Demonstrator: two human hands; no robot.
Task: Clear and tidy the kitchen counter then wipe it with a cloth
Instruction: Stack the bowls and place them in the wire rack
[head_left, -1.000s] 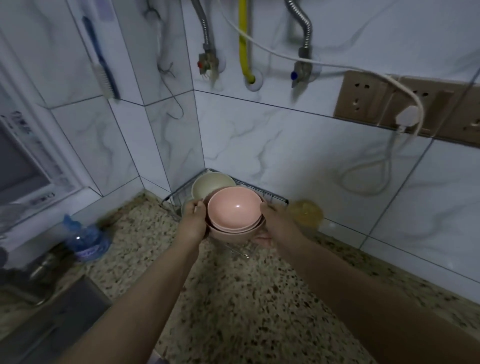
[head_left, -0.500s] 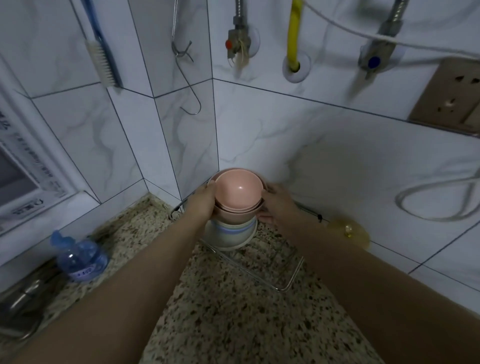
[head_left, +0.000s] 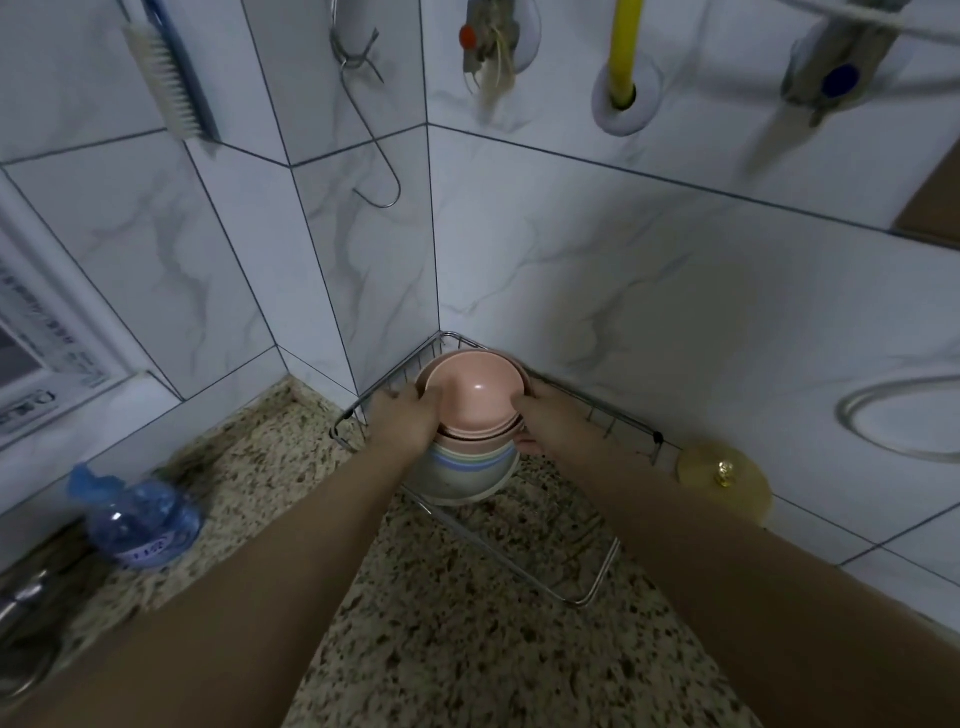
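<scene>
A stack of pink bowls (head_left: 475, 395) rests in a cream bowl with pastel stripes (head_left: 460, 470), inside a wire corner rack (head_left: 597, 577) on the speckled granite counter (head_left: 457, 634). My left hand (head_left: 402, 418) grips the left side of the pink stack. My right hand (head_left: 545, 415) grips its right side. Both hands sit at the corner where the two tiled walls meet.
A blue plastic bottle (head_left: 137, 519) stands at the left on the counter by a metal tap (head_left: 26, 597). A yellow lid with a brass knob (head_left: 724, 475) leans at the right wall. A brush (head_left: 171, 78), a wire hook (head_left: 363, 114) and pipe valves hang above.
The pink bowls moved from in front of the rack into the corner and down onto the striped bowl. My view shifted closer and lower.
</scene>
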